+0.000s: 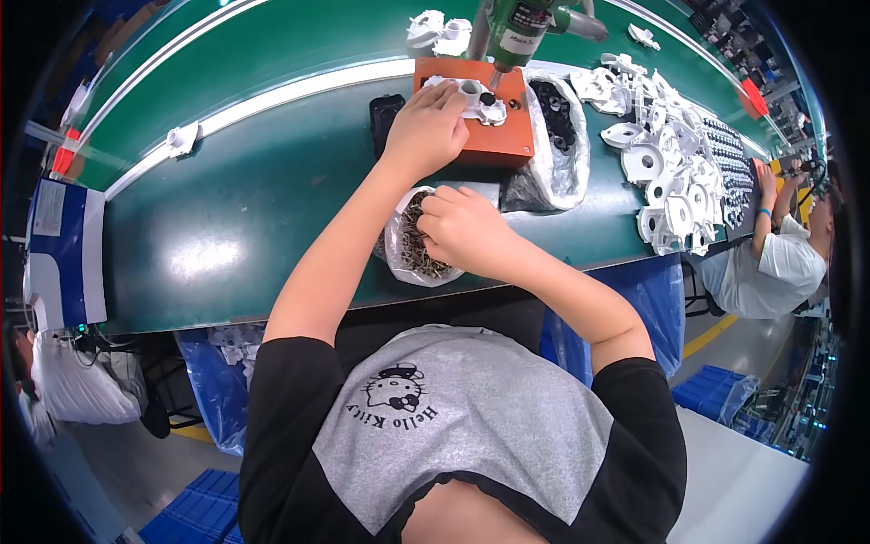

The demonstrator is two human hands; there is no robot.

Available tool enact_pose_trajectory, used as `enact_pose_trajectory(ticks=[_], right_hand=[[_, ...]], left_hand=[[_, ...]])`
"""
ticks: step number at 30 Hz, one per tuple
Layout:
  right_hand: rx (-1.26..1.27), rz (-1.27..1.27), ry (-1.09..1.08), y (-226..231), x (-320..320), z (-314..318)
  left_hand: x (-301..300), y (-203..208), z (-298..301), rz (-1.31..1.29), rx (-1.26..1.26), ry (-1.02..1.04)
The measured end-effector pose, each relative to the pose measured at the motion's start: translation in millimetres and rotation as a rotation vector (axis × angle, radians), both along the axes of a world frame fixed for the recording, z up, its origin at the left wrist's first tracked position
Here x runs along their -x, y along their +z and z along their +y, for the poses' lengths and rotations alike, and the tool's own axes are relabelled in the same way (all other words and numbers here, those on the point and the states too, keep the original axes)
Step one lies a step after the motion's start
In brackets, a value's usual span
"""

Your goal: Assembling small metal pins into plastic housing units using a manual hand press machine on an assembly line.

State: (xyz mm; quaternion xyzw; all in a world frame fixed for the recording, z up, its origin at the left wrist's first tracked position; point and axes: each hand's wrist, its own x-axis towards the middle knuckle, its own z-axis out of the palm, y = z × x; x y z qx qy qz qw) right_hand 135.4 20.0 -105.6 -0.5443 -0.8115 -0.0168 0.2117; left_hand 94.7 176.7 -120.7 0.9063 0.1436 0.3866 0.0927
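My left hand (428, 129) presses its fingers on a white plastic part (490, 111), which lies on an orange block (501, 139). A small black piece (487, 99) sits on that part. Just above hangs a green power tool (518, 36), its narrow tip pointing down beside the part. Nearer to me, my right hand (467, 232) reaches into a plastic-lined container (392, 238) of loose screws (419, 252). Its fingers are curled together among the screws, and what they pinch is hidden.
A lined bin of black pieces (554, 113) stands right of the block. White plastic parts (675, 181) pile up farther right, beside rows of black pieces (725, 159). A black container (384, 122) is left of the block. Another person (770, 263) sits at the far right.
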Motion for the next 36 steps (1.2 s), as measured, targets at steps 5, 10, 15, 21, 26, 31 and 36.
enact_pose_trajectory(ticks=[5,10,15,21,26,31,36], right_hand=[[0.027,0.012,-0.002,1,0,3],[0.036,0.105,-0.034,3,0,1],[0.212,0.307,-0.027,23,-8,1],[0.458,0.692,-0.051,53,-49,7],[0.406,0.826,-0.455,45,-121,31],[0.319,0.814,-0.507,40,-148,58],[0.296,0.838,-0.487,28,-153,74]], left_hand=[[1,-1,1,0.022,0.014,0.008],[1,1,-1,-0.025,0.002,0.004],[1,3,-2,0.019,0.042,-0.001],[2,2,-1,0.025,0.044,0.007],[0,5,-2,0.022,0.04,0.005],[1,1,1,0.022,0.033,0.001],[1,1,1,-0.01,0.029,0.0]])
